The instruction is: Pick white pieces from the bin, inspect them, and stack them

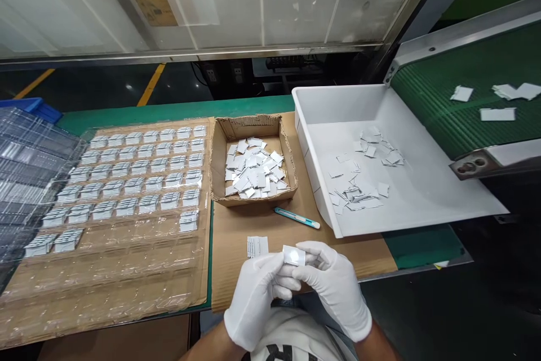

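Note:
Both of my hands wear white gloves and meet at the table's near edge. My left hand [256, 296] and my right hand [336, 288] pinch one small white rectangular piece [293, 255] between their fingertips. A short stack of the same white pieces [257, 245] lies on the cardboard sheet just left of my fingers. A small cardboard box [220, 152] beyond my hands holds a loose heap of white pieces [255, 172]. To the left a clear plastic tray [127, 259] has rows of pockets, the far rows filled with pieces [143, 169].
A teal-handled knife [297, 218] lies between the box and my hands. A white chute tray [422, 192] at right holds scattered pieces below a green conveyor belt [443, 107] carrying a few more. Stacked clear trays [25, 169] and a blue bin [29, 106] sit far left.

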